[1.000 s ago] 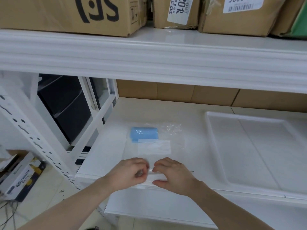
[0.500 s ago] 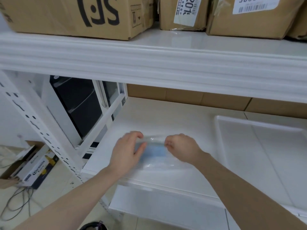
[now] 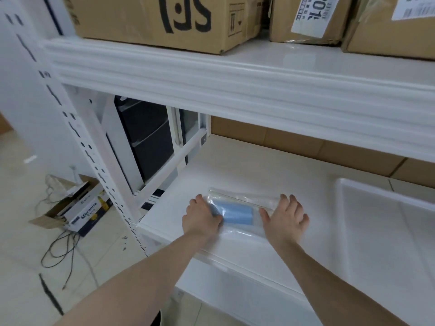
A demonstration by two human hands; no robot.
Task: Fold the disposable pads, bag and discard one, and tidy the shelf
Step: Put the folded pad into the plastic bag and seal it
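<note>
Pad (image 3: 236,214), soft blue roll, sat inside crinkly clear bag (image 3: 242,208) between left hand (image 3: 201,220) and right hand (image 3: 286,218), both flat, fingers apart.

A pale blue folded pad (image 3: 236,214) shows through a clear bag (image 3: 244,203) on the white shelf (image 3: 270,175). Above — brown cardboard boxes (image 3: 164,20), one printed with black lettering. The tray (image 3: 386,231) is white — the floor carton (image 3: 77,208) navy and white.

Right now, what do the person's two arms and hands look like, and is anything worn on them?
Both forearms are bare up to the lower edge of the picture, so no sleeves show. The left hand and the right hand wear no gloves. I see no ring, watch, bracelet or marking on either. The fingernails look short and plain.
</note>
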